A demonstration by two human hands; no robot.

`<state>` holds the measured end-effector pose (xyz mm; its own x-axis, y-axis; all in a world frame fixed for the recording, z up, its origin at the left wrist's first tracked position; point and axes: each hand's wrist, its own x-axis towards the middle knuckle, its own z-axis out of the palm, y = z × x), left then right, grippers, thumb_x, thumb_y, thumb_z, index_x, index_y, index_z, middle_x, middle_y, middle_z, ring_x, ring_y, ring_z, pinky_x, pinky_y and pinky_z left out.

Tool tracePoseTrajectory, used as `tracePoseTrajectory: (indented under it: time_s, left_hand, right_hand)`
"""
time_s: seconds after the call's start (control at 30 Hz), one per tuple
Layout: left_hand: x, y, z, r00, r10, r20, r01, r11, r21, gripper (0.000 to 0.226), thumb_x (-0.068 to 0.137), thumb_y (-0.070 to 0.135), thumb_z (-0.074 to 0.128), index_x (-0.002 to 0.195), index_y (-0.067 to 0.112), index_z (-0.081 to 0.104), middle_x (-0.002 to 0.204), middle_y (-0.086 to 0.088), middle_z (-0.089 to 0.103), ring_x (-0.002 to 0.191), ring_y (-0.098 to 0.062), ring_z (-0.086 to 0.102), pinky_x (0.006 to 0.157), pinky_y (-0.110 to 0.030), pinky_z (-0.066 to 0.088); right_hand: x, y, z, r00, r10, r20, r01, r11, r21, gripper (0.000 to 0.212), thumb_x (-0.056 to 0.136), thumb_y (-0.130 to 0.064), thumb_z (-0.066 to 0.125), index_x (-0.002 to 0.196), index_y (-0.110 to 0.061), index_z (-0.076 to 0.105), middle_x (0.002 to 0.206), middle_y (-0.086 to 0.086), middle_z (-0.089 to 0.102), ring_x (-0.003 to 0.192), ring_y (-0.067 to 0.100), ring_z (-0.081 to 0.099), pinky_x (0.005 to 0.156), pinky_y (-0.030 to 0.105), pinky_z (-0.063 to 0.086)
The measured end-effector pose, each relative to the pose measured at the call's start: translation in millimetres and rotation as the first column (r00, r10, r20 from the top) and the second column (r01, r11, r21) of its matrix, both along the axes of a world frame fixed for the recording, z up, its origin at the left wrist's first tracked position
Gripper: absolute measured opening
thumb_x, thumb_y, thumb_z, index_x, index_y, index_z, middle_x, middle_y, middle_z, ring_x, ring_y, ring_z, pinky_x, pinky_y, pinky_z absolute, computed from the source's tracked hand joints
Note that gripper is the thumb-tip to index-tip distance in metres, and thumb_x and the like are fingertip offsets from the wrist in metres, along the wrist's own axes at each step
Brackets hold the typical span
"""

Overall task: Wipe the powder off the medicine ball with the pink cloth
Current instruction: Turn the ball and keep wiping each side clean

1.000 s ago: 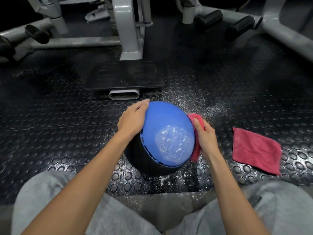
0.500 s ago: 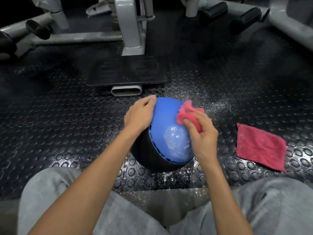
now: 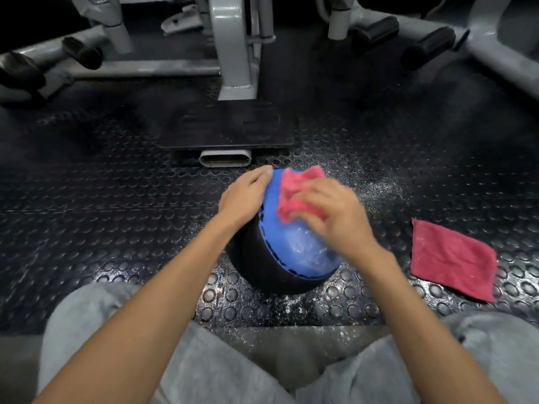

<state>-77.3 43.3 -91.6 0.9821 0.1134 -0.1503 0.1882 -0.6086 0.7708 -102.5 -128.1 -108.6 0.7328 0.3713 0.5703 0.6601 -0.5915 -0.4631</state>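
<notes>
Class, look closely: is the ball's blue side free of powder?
No: a white powder patch shows on the ball below the cloth.

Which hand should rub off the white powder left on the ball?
Probably the right hand: it grips the pink cloth on the ball, just above the powder. The left hand rests on the ball's side.

No readable text, label or number anywhere.

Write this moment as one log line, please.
left hand: steadies ball | right hand: grips pink cloth on ball | powder: on ball
</notes>
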Motion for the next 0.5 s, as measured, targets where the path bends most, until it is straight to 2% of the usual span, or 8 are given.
tracePoseTrajectory:
  time_s: [0.03, 0.1, 0.17, 0.23, 0.3, 0.37, 0.43, 0.5]
  left_hand:
    - [0.4, 2.1, -1.3, 1.0, 0.0, 0.003, 0.0, 1.0, -0.008, 0.037, 0.096, 0.045, 0.037, 0.129, 0.037, 0.053, 0.14, 0.014, 0.048, 0.131, -0.012, 0.041, 0.108, -0.03, 0.028]
    - [1.2, 3.5, -3.1, 1.0, 0.008, -0.004, -0.008, 1.0, -0.007, 0.038, 0.096, 0.048, 0.036, 0.13, 0.039, 0.052, 0.141, 0.015, 0.047, 0.131, -0.013, 0.04, 0.11, -0.033, 0.028]
    - [2.7, 1.5, -1.6, 1.0, 0.012, -0.012, -0.012, 1.0, -0.001, 0.038, 0.095, 0.049, 0.036, 0.128, 0.042, 0.052, 0.139, 0.015, 0.048, 0.131, -0.015, 0.041, 0.11, -0.038, 0.029]
    - [4.7, -1.9, 1.7, 1.0, 0.008, -0.025, -0.008, 1.0, 0.001, 0.04, 0.091, 0.052, 0.037, 0.126, 0.043, 0.054, 0.138, 0.014, 0.05, 0.129, -0.016, 0.043, 0.109, -0.04, 0.031]
    - [6.4, -3.5, 4.2, 1.0, -0.01, -0.023, 0.01, 1.0, -0.016, 0.049, 0.08, 0.058, 0.036, 0.122, 0.043, 0.057, 0.135, 0.014, 0.054, 0.127, -0.016, 0.046, 0.108, -0.04, 0.033]
    - [6.5, -3.4, 4.5, 1.0, -0.021, -0.019, 0.02, 0.999, -0.048, 0.058, 0.069, 0.061, 0.035, 0.118, 0.043, 0.06, 0.132, 0.012, 0.057, 0.124, -0.015, 0.05, 0.107, -0.04, 0.034]
    - [3.8, -2.2, 4.4, 0.999, -0.051, -0.008, 0.05, 0.996, -0.068, 0.066, 0.063, 0.066, 0.035, 0.119, 0.041, 0.06, 0.132, 0.012, 0.057, 0.123, -0.014, 0.05, 0.108, -0.039, 0.034]
    - [0.0, -2.8, 6.7, 0.997, -0.081, -0.005, 0.081, 0.995, -0.062, 0.058, 0.072, 0.064, 0.037, 0.12, 0.039, 0.059, 0.133, 0.012, 0.055, 0.124, -0.013, 0.048, 0.108, -0.034, 0.032]
  right_hand:
    - [6.8, -8.9, 1.8, 0.984, -0.021, -0.175, 0.051, 0.983, 0.174, 0.009, 0.082, -0.034, 0.062, 0.087, -0.036, 0.07, 0.105, -0.013, 0.066, 0.103, 0.009, 0.057, 0.092, 0.028, 0.038]
    - [18.0, -18.2, -0.8, 0.884, 0.026, -0.466, 0.218, 0.859, 0.462, 0.013, 0.082, -0.023, 0.066, 0.088, -0.034, 0.068, 0.102, -0.012, 0.067, 0.098, 0.004, 0.058, 0.089, 0.023, 0.04]
    - [16.8, -17.8, -1.8, 0.846, 0.008, -0.533, 0.293, 0.829, 0.477, 0.012, 0.082, -0.02, 0.067, 0.09, -0.03, 0.068, 0.099, -0.01, 0.067, 0.096, 0.006, 0.059, 0.088, 0.022, 0.043]
    - [9.7, -11.7, -1.2, 0.934, -0.054, -0.352, 0.188, 0.915, 0.358, 0.011, 0.08, -0.026, 0.066, 0.09, -0.025, 0.07, 0.102, -0.009, 0.067, 0.104, 0.011, 0.058, 0.096, 0.033, 0.042]
    - [-1.9, 4.0, 0.6, 0.997, 0.002, -0.073, 0.004, 0.997, 0.083, 0.019, 0.078, -0.038, 0.062, 0.088, -0.024, 0.071, 0.105, -0.009, 0.067, 0.108, 0.018, 0.056, 0.096, 0.047, 0.038]
    - [-13.8, 19.6, -3.0, 0.977, 0.15, 0.154, -0.115, 0.97, -0.212, 0.02, 0.078, -0.041, 0.057, 0.089, -0.029, 0.069, 0.107, -0.012, 0.067, 0.109, 0.019, 0.053, 0.097, 0.046, 0.032]
    - [-12.7, 20.1, -0.4, 0.932, 0.295, 0.209, -0.203, 0.906, -0.371, 0.02, 0.081, -0.04, 0.053, 0.089, -0.032, 0.069, 0.108, -0.013, 0.066, 0.109, 0.018, 0.052, 0.097, 0.04, 0.029]
    - [1.1, 8.6, 6.7, 0.923, 0.366, 0.122, -0.309, 0.89, -0.335, 0.019, 0.085, -0.04, 0.053, 0.088, -0.033, 0.07, 0.111, -0.013, 0.065, 0.112, 0.015, 0.053, 0.096, 0.037, 0.032]
